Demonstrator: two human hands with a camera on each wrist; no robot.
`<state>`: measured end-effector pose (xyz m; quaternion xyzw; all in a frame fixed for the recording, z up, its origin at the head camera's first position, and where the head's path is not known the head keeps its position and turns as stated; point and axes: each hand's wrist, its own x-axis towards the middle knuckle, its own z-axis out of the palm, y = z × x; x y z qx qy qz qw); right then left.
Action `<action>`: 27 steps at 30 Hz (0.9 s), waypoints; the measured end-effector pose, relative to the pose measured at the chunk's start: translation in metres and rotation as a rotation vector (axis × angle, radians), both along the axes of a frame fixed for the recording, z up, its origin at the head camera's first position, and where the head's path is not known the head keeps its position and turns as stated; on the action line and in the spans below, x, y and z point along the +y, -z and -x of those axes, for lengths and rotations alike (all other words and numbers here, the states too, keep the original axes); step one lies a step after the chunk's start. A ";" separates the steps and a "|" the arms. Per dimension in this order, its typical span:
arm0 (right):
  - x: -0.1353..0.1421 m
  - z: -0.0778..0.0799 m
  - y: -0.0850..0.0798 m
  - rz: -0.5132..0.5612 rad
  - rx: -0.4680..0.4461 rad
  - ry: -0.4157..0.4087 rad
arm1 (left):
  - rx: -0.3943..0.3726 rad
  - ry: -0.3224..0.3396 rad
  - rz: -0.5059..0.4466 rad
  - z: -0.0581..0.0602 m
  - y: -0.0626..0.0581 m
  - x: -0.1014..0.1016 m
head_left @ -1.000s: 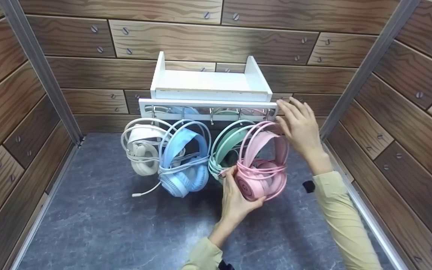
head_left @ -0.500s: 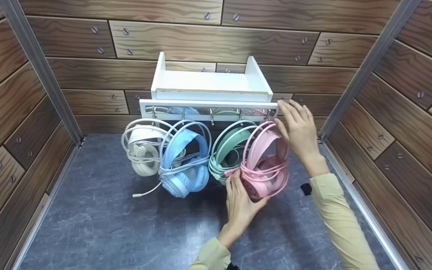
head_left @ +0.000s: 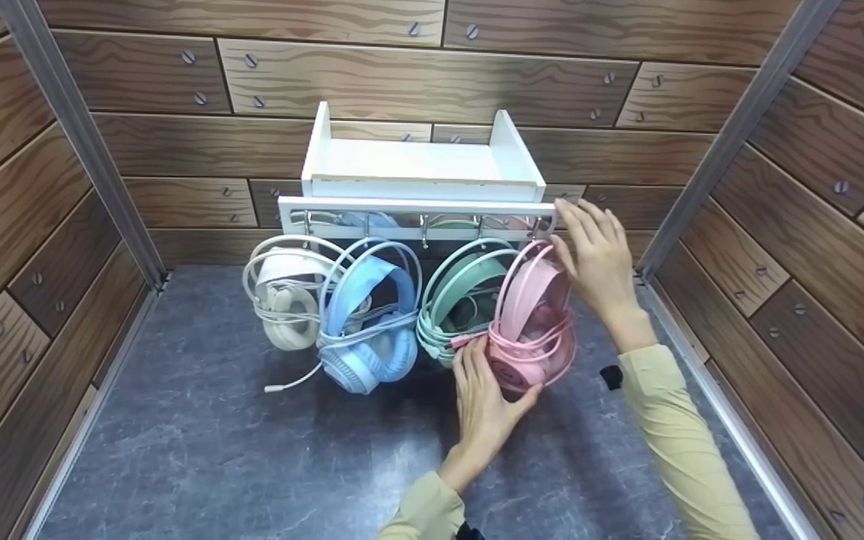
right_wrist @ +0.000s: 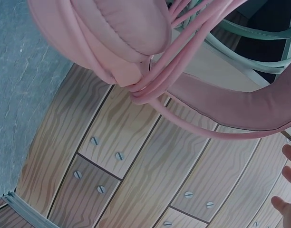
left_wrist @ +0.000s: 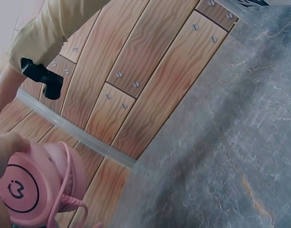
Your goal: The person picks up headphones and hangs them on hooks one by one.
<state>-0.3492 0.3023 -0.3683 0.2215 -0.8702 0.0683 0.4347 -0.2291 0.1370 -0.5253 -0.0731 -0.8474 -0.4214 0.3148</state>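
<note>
Pink headphones point(head_left: 518, 367), their cable wound round them, hang from the right end of a white hook rack point(head_left: 402, 205). My left hand point(head_left: 483, 412) holds the lower ear cup, fingers along its left side and thumb underneath. The left wrist view shows the thumb on the ear cup point(left_wrist: 22, 190) with its round logo. My right hand point(head_left: 598, 262) rests extended fingers on the rack's right end; its fingertips show at the edge of the right wrist view. Green headphones point(head_left: 448, 292) hang just left of the pink ones, partly behind them, near a pink cable plug point(head_left: 466, 341).
Blue headphones point(head_left: 349, 367) and white headphones point(head_left: 282, 262) hang on the rack's left half, a thin microphone boom point(head_left: 293, 388) sticking out below. A bare hook point(head_left: 424, 234) sits between blue and green. Behind rises a white shelf point(head_left: 409, 161). Wood-patterned walls surround the dark floor.
The pink headphones have turned and their lower part has shifted slightly right, my left hand moving right with them. My right hand stays at the rack's end, barely lower.
</note>
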 end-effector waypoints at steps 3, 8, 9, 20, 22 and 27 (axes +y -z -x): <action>0.000 0.000 0.001 0.005 0.002 -0.004 | -0.005 -0.005 0.009 -0.001 0.000 0.000; -0.001 0.002 0.001 0.012 0.007 -0.011 | -0.002 -0.018 0.014 -0.003 -0.005 -0.005; -0.002 0.002 0.000 0.012 0.008 -0.009 | -0.004 -0.019 0.009 -0.004 -0.006 -0.006; -0.018 -0.004 -0.014 0.020 -0.018 0.033 | 0.008 0.056 -0.045 0.002 -0.030 -0.045; -0.023 -0.007 -0.016 0.031 -0.012 0.028 | 0.018 0.080 -0.055 0.004 -0.034 -0.053; -0.035 -0.020 -0.022 0.094 0.056 -0.037 | 0.068 0.107 -0.024 0.005 -0.047 -0.074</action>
